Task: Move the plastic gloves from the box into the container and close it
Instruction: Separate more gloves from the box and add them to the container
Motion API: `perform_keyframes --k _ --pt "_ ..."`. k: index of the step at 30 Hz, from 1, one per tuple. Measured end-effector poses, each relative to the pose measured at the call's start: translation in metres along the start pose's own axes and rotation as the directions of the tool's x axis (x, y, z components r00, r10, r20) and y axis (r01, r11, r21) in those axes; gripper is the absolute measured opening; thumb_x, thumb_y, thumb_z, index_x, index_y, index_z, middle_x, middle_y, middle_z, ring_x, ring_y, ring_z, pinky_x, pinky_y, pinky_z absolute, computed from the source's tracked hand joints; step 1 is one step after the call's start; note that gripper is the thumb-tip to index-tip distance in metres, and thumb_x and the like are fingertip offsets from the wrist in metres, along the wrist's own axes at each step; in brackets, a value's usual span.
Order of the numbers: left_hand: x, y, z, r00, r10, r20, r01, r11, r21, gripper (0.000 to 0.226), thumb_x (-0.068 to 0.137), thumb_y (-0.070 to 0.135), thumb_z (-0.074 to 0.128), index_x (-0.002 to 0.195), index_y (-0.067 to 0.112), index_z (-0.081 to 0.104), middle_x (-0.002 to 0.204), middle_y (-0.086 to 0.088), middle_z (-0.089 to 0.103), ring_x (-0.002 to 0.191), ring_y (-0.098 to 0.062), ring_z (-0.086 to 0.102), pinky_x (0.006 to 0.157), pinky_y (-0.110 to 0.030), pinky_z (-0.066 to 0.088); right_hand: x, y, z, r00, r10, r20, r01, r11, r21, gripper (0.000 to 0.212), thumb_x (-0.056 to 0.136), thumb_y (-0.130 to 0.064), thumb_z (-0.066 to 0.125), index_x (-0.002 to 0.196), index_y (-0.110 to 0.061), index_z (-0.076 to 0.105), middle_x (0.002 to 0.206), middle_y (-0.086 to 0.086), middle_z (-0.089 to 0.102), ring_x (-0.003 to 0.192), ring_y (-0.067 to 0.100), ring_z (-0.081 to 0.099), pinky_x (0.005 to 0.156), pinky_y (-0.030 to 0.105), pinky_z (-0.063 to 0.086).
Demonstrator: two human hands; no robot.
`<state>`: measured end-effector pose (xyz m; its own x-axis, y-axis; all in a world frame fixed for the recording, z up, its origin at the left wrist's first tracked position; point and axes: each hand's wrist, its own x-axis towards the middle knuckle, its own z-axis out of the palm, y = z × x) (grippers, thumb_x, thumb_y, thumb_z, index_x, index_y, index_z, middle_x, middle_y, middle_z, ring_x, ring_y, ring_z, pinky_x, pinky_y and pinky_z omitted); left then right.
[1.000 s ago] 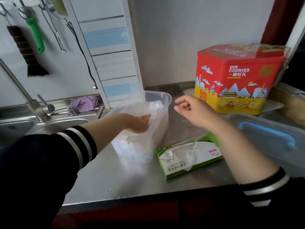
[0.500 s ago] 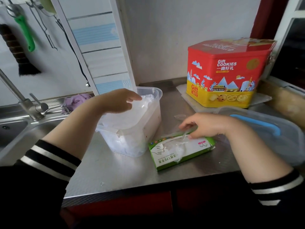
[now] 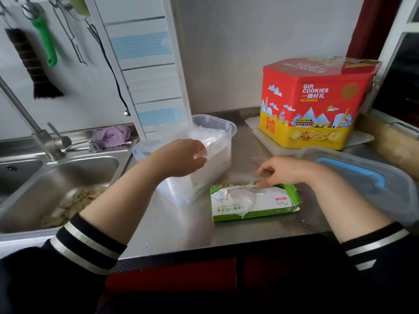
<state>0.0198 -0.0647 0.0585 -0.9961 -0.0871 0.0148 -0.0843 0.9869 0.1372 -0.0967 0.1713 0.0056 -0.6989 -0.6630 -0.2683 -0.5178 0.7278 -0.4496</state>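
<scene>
Green box [image 3: 254,201], right hand [image 3: 283,171] pinching plastic gloves [image 3: 243,177], open container [image 3: 204,155]

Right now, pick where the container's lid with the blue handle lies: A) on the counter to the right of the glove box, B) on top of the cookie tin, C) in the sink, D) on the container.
A: the lid lies right of the glove box, while the container stands open.

Left hand [image 3: 179,158] curled, raised; right hand [image 3: 281,171] pinching low.
</scene>
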Motion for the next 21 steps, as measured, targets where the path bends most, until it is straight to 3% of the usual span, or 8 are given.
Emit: perform_keyframes --k 3,6,8,10,13,17,19,21 --pt "-0.002 -0.008 0.001 1.0 0.0 0.013 0.0 1.0 -0.015 0.029 0.099 0.028 0.048 0.124 0.019 0.06 0.126 0.002 0.062 0.114 -0.019 0.056 0.093 -0.028 0.04 0.004 0.0 -0.002 0.992 -0.01 -0.127 0.015 0.999 0.041 0.011 0.086 -0.035 0.071 0.088 -0.024 0.073 0.084 -0.011 0.069 0.077 0.01 0.059 0.064 0.024 0.043" --pt "-0.006 -0.018 0.001 1.0 -0.011 -0.005 0.011 0.999 -0.05 0.028 0.1 0.024 0.049 0.124 0.019 0.062 0.127 0.005 0.062 0.117 -0.018 0.055 0.091 -0.023 0.036 0.005 -0.001 -0.008 0.975 0.022 -0.22 -0.014 0.999 0.041 0.015 0.094 -0.026 0.062 0.082 -0.019 0.069 0.07 -0.011 0.065 0.059 0.001 0.057 0.054 0.022 0.04" --pt "-0.008 -0.027 0.002 0.999 -0.028 -0.02 0.026 0.994 -0.109 0.025 0.1 0.022 0.05 0.121 0.021 0.063 0.123 0.007 0.065 0.114 -0.018 0.058 0.093 -0.025 0.04 0.004 0.0 -0.015 0.972 0.071 -0.222 0.003 0.949 0.315 0.018 0.099 -0.02 0.053 0.087 -0.013 0.064 0.08 0.002 0.073 0.064 0.006 0.067 0.06 0.025 0.051" --pt "-0.01 -0.035 0.003 0.999 -0.029 -0.023 0.024 0.986 -0.167 0.024 0.099 0.019 0.05 0.118 0.024 0.065 0.116 0.008 0.067 0.108 -0.018 0.062 0.095 -0.03 0.045 0.0 -0.002 -0.024 0.961 0.133 -0.243 0.032 0.819 0.573 0.018 0.102 -0.018 0.046 0.091 -0.011 0.057 0.088 0.015 0.072 0.071 0.024 0.07 0.061 0.032 0.056" --pt "-0.013 -0.04 0.004 1.0 -0.015 -0.012 0.012 0.978 -0.207 0.026 0.099 0.017 0.05 0.118 0.028 0.065 0.114 0.012 0.068 0.105 -0.014 0.062 0.094 -0.029 0.047 -0.002 0.003 -0.043 0.898 0.256 -0.359 0.07 0.721 0.689 0.016 0.102 -0.02 0.046 0.096 -0.015 0.059 0.095 0.012 0.072 0.075 0.025 0.067 0.062 0.032 0.056" --pt "-0.015 -0.037 0.006 1.0 -0.003 -0.027 -0.004 0.971 -0.238 0.029 0.099 0.016 0.051 0.123 0.026 0.063 0.118 0.014 0.067 0.11 -0.007 0.06 0.094 -0.02 0.041 -0.003 0.0 -0.079 0.639 0.375 -0.671 0.261 0.716 0.648 0.029 0.095 -0.016 0.049 0.12 -0.018 0.064 0.101 -0.002 0.066 0.08 0.017 0.059 0.066 0.023 0.05" --pt "-0.016 -0.037 0.007 0.999 -0.005 -0.036 -0.004 0.965 -0.261 0.029 0.099 0.016 0.051 0.124 0.025 0.063 0.119 0.013 0.066 0.112 -0.007 0.059 0.095 -0.021 0.042 -0.007 -0.026 -0.092 0.424 0.319 -0.847 0.406 0.77 0.493 0.026 0.098 -0.016 0.043 0.117 -0.016 0.06 0.101 -0.004 0.063 0.085 0.013 0.058 0.066 0.012 0.042" --pt "-0.016 -0.037 0.009 0.999 -0.017 -0.038 0.006 0.959 -0.284 0.029 0.099 0.016 0.05 0.124 0.025 0.062 0.119 0.013 0.066 0.112 -0.008 0.059 0.095 -0.023 0.044 -0.013 -0.062 -0.092 0.179 0.192 -0.965 0.535 0.804 0.26 0.013 0.099 -0.015 0.038 0.099 -0.017 0.051 0.089 0.001 0.059 0.077 0.014 0.056 0.062 0.014 0.038"
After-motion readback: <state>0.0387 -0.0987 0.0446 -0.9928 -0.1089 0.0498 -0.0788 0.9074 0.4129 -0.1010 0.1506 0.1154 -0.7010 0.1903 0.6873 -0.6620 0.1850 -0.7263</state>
